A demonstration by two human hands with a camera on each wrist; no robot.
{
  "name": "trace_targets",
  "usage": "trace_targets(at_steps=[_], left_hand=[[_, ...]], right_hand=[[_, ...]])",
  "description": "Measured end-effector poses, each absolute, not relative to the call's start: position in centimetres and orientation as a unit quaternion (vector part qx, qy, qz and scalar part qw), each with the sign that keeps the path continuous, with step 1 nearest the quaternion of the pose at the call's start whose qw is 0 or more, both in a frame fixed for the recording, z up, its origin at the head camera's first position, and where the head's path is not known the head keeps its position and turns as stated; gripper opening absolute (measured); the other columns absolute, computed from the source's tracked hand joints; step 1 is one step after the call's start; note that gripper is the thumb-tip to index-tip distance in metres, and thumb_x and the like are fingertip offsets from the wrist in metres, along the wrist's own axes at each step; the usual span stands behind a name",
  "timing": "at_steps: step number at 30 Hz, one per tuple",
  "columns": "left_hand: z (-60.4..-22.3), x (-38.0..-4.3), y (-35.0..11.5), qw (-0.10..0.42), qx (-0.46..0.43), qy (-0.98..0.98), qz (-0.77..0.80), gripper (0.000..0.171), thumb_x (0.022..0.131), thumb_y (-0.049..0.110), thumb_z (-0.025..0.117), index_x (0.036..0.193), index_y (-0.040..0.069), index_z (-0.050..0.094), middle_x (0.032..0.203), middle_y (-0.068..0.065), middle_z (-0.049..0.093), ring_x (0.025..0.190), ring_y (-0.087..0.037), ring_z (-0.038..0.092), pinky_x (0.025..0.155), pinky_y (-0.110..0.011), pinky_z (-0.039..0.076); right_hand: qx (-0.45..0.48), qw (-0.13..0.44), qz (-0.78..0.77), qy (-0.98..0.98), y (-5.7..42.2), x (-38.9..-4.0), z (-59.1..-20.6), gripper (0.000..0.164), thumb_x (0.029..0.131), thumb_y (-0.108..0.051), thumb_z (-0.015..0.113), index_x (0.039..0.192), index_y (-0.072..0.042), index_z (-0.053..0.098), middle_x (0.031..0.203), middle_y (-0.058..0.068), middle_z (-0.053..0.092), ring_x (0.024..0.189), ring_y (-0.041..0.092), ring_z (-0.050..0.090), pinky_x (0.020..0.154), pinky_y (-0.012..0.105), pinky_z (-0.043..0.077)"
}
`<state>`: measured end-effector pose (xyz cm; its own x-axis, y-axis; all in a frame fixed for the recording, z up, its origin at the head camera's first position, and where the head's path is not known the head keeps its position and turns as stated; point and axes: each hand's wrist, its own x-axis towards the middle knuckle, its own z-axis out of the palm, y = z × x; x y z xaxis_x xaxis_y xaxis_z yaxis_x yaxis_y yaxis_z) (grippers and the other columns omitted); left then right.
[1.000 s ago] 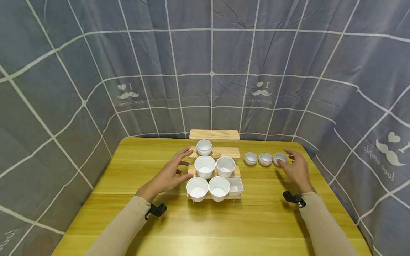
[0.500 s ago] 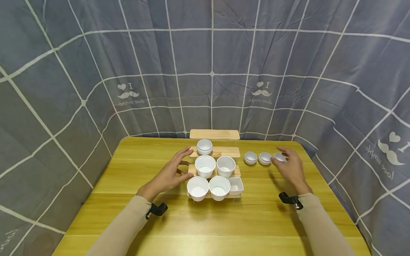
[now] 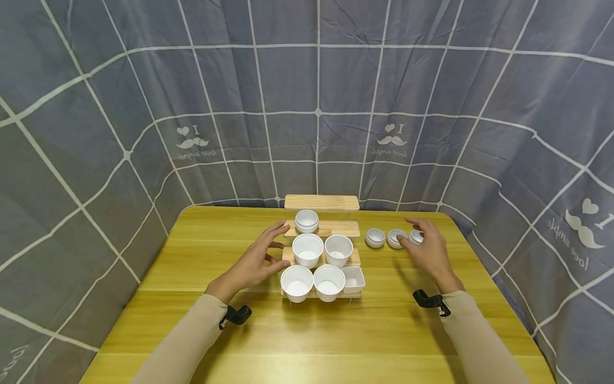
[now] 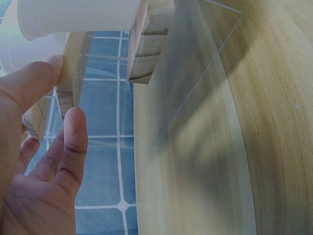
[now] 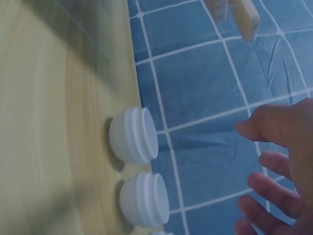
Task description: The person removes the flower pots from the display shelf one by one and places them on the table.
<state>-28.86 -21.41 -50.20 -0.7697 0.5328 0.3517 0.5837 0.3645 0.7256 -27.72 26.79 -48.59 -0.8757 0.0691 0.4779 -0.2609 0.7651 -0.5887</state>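
A tiered wooden rack (image 3: 322,202) stands mid-table, its slats joined by clear side panels. My left hand (image 3: 252,261) is at its left side; in the left wrist view, thumb and index finger pinch the end of a slat (image 4: 69,100). Larger white cups (image 3: 307,250) fill much of the lower tiers, and a small white jar (image 3: 306,220) sits higher up. To the right of the rack, three small white jars (image 3: 375,238) form a row. My right hand (image 3: 431,253) hovers over the right-hand ones, fingers spread and apart from the jars (image 5: 133,135) in the right wrist view.
A small square white dish (image 3: 353,279) sits at the right end of the rack's lowest tier. The yellow wooden table (image 3: 307,341) ends at a grey-blue checked curtain (image 3: 288,133) behind and on both sides.
My right hand has moved left along the row, from the far-right jar toward the middle one. My left hand stays at the rack, and the jars have not visibly moved.
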Motion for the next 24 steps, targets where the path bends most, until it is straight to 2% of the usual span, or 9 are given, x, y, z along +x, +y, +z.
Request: trace_targets(at_steps=[7, 19, 24], left_hand=[[-50.3, -29.1, -21.3, 0.022, -0.336, -0.827, -0.449, 0.094, 0.104, 0.005, 0.088, 0.182, 0.011, 0.036, 0.195, -0.015, 0.023, 0.141, -0.045, 0.074, 0.092, -0.030, 0.069], [-50.4, -28.9, -21.3, 0.026, -0.339, -0.827, -0.448, 0.092, 0.106, 0.007, 0.087, 0.182, 0.012, 0.036, 0.194, -0.018, 0.023, 0.141, -0.047, 0.074, 0.091, -0.031, 0.069], [-50.4, -29.0, -21.4, 0.033, -0.342, -0.827, -0.445, 0.091, 0.106, 0.007, 0.087, 0.182, 0.010, 0.036, 0.194, -0.021, 0.023, 0.140, -0.049, 0.074, 0.090, -0.031, 0.069]], right_hand=[[0.079, 0.254, 0.338, -0.903, 25.7, -27.2, -47.9, 0.055, 0.105, -0.013, 0.088, 0.155, 0.000, 0.071, 0.151, 0.033, 0.069, 0.137, 0.056, 0.067, 0.113, 0.075, 0.054], [0.118, 0.263, 0.325, -0.901, 23.8, -27.2, -46.7, 0.057, 0.103, -0.011, 0.090, 0.155, 0.001, 0.071, 0.150, 0.033, 0.070, 0.135, 0.056, 0.068, 0.109, 0.075, 0.056], [0.129, 0.259, 0.328, -0.899, 23.3, -27.1, -46.1, 0.057, 0.103, -0.010, 0.089, 0.156, 0.000, 0.070, 0.153, 0.031, 0.069, 0.139, 0.056, 0.067, 0.114, 0.076, 0.055]])
